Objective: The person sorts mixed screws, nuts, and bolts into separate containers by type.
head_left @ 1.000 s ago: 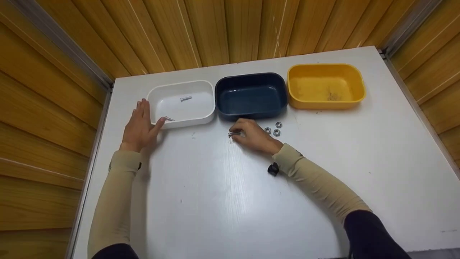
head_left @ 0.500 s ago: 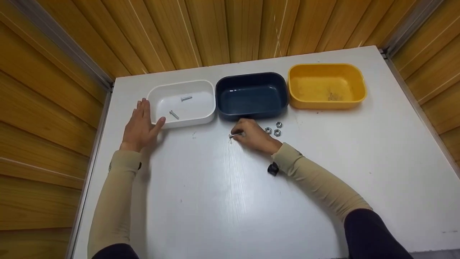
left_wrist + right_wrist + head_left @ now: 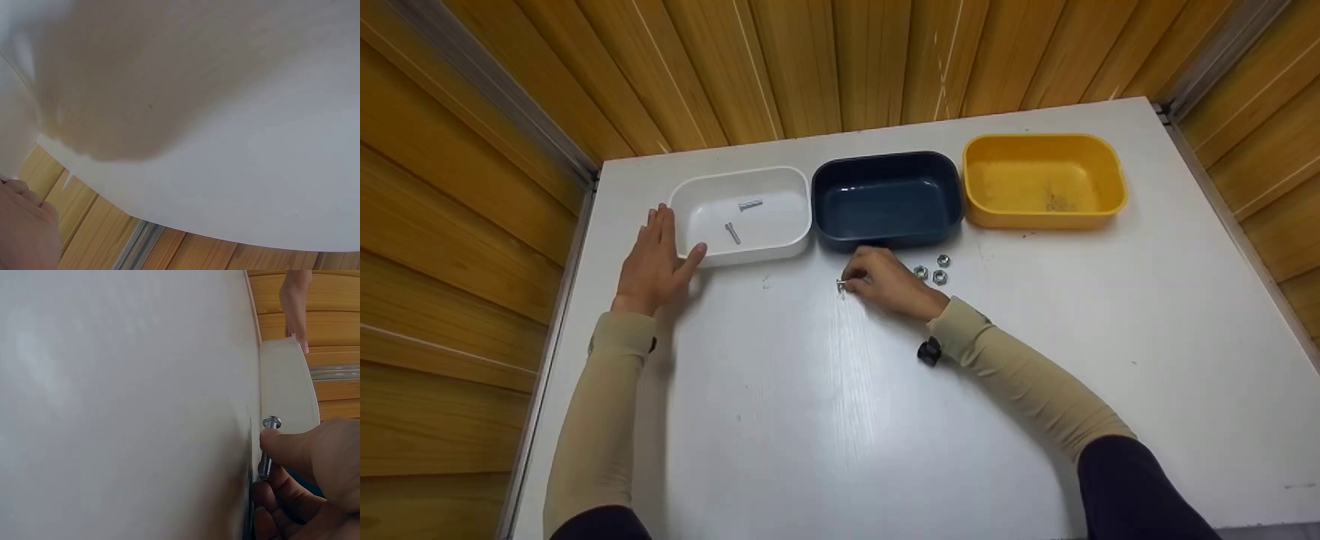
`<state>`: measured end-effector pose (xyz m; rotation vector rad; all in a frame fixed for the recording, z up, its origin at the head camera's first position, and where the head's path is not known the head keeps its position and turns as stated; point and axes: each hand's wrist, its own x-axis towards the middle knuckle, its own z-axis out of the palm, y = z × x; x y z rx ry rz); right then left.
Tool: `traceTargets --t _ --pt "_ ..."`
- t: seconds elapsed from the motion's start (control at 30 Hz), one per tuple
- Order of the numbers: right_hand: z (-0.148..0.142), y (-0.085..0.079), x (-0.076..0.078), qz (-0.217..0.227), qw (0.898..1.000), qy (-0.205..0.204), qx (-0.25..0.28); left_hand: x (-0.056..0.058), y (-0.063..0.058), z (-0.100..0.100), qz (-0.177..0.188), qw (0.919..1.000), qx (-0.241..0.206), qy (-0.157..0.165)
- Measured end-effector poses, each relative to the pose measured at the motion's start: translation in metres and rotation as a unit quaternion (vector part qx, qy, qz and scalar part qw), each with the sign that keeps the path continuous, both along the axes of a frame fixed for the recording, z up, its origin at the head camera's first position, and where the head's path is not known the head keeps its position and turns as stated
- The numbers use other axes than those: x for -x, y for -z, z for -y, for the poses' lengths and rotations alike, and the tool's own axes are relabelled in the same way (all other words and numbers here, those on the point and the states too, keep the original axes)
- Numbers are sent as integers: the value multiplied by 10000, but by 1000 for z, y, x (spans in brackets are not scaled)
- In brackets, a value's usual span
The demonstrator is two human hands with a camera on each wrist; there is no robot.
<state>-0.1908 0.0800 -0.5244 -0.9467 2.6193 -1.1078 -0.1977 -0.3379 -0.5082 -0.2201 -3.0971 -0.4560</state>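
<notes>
My right hand [image 3: 885, 281] pinches a silver bolt [image 3: 269, 447] between thumb and fingers, just in front of the dark blue tray [image 3: 825, 241]. In the right wrist view the bolt's round head and threaded shank show. With fingers straight, my left hand [image 3: 649, 262] lies against the left side of the white tray [image 3: 765, 257], its thumb at the front rim. Two more bolts lie apart inside that tray, one bolt [image 3: 751, 204] towards the back and another bolt [image 3: 733, 233] nearer the front. Three hex nuts [image 3: 940, 277] sit on the table beside my right hand.
A yellow tray [image 3: 1035, 219] with dark marks on its floor stands right of the blue one, so the trays form a row along the back. The white table [image 3: 780, 420] is bounded by wood-panelled walls [image 3: 870, 67] at the back and sides.
One bolt in the white tray has shifted from beside its front wall towards the middle. The bolt in my right hand has turned slightly between the fingers. My left hand stays in place.
</notes>
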Motion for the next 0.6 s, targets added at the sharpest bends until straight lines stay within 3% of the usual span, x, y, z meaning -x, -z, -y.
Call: traceTargets --t 0.6 --pt "8 -29 -2 -150 9981 -217 549 0 1 -1 -9 10000 30 -43"
